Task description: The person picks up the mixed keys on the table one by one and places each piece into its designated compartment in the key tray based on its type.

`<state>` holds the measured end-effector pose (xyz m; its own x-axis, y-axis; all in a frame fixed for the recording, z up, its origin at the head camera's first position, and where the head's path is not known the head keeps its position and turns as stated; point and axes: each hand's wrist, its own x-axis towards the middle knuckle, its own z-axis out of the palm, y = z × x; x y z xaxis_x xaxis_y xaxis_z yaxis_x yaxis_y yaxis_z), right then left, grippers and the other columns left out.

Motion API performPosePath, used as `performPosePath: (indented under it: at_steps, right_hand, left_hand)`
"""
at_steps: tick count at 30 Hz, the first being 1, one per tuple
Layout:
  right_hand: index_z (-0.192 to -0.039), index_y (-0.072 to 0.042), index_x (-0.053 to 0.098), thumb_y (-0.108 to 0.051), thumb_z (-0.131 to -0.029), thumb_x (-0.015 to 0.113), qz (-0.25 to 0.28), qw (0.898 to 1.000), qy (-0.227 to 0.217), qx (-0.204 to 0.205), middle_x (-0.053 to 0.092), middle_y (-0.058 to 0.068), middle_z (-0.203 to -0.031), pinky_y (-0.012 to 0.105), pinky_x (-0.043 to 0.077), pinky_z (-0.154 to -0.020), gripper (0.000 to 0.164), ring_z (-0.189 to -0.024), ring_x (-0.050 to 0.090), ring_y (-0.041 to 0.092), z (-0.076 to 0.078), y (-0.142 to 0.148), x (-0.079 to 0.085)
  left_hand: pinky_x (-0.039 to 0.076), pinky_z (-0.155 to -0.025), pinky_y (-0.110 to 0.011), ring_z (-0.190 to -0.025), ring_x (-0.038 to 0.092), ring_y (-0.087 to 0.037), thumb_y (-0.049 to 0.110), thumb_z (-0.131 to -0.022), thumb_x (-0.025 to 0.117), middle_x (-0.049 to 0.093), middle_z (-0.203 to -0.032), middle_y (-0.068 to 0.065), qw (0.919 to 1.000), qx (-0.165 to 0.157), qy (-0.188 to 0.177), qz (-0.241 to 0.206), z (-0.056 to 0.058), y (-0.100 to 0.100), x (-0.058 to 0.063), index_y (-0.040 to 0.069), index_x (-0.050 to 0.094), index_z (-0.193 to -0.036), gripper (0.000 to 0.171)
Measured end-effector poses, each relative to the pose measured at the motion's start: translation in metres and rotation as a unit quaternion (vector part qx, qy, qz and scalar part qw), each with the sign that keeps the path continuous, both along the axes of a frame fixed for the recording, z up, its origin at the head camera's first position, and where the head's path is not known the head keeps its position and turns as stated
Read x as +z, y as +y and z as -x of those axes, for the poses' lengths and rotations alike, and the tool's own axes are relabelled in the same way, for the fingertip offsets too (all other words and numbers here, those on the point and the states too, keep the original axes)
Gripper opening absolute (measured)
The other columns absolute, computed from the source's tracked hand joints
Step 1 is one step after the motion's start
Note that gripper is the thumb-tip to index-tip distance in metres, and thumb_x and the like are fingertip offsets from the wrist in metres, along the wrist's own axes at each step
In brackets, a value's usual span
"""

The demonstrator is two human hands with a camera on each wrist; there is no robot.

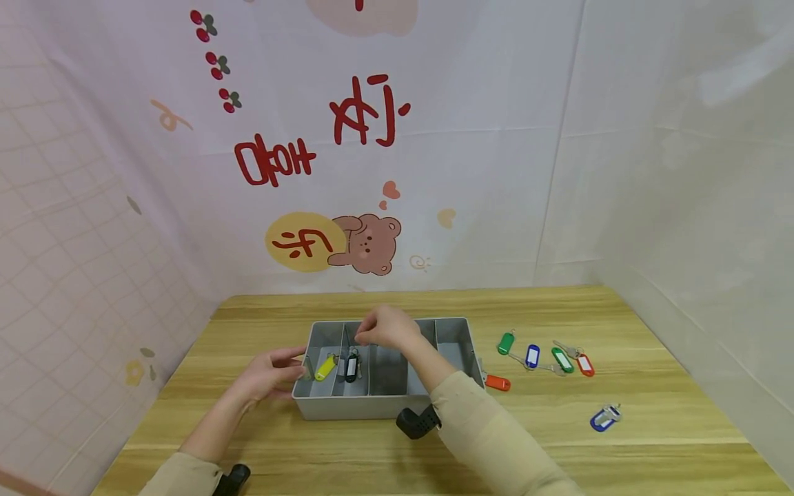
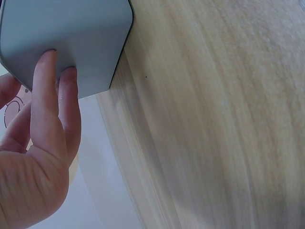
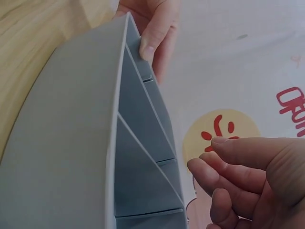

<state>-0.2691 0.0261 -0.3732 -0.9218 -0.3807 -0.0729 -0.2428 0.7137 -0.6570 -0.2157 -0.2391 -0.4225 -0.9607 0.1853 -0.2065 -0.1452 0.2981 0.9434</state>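
Observation:
A grey divided storage box stands on the wooden table. My left hand grips its left end, the thumb over the rim and the fingertips against the outer wall. A yellow key tag lies in the leftmost compartment. In the compartment beside it lies a black key tag with a key. Over the back part of the box, above the black tag, hovers my right hand. Its fingers are loosely bent, and in the right wrist view thumb and fingertips stand slightly apart with nothing between them.
Right of the box lie several tags with keys: green, blue, another green and red. An orange-red tag lies by the box's right wall. Nearer the front right is a blue tag. Printed cloth hangs behind.

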Motion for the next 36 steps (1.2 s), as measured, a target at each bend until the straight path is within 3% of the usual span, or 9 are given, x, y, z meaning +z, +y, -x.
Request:
performPosePath:
  at_steps: [10,19,26,36]
  right_hand:
    - [-0.099,-0.017,0.076,-0.028,-0.089,0.075,0.049,0.999,0.013,0.017,0.069,-0.005,-0.097,0.033,0.053,-0.075,0.015,-0.084,0.062,0.013,-0.011,0.012,0.009]
    - [-0.107,-0.016,0.074,-0.03,-0.09,0.074,0.033,0.998,0.034,0.034,0.069,-0.001,-0.106,0.036,0.054,-0.081,0.021,-0.099,0.063,0.019,-0.018,0.021,0.017]
    - [-0.11,-0.017,0.072,-0.029,-0.09,0.074,0.028,0.998,0.046,0.043,0.069,-0.003,-0.101,0.036,0.053,-0.08,0.023,-0.096,0.064,0.017,-0.022,0.031,0.022]
    - [-0.115,-0.015,0.071,-0.026,-0.09,0.075,0.042,0.997,0.054,0.045,0.071,-0.003,-0.104,0.034,0.054,-0.08,0.028,-0.096,0.066,0.014,-0.029,0.05,0.017]
  left_hand:
    - [0.061,-0.069,-0.042,-0.093,0.064,-0.028,0.002,-0.093,0.065,0.058,-0.117,-0.024,1.0,0.002,-0.002,0.0,0.0,0.0,-0.001,-0.008,0.043,-0.144,0.057]
    - [0.06,-0.07,-0.042,-0.094,0.064,-0.027,0.003,-0.093,0.065,0.056,-0.12,-0.026,1.0,0.005,-0.006,-0.005,-0.001,0.001,0.001,-0.007,0.042,-0.145,0.057]
    - [0.06,-0.071,-0.044,-0.095,0.064,-0.028,0.005,-0.093,0.066,0.056,-0.121,-0.027,1.0,-0.001,-0.006,-0.004,0.0,-0.001,0.001,-0.006,0.042,-0.146,0.059]
    - [0.06,-0.073,-0.046,-0.095,0.064,-0.029,0.003,-0.093,0.065,0.056,-0.122,-0.028,0.9999,-0.001,-0.01,-0.006,0.0,0.0,0.0,-0.007,0.041,-0.146,0.058]
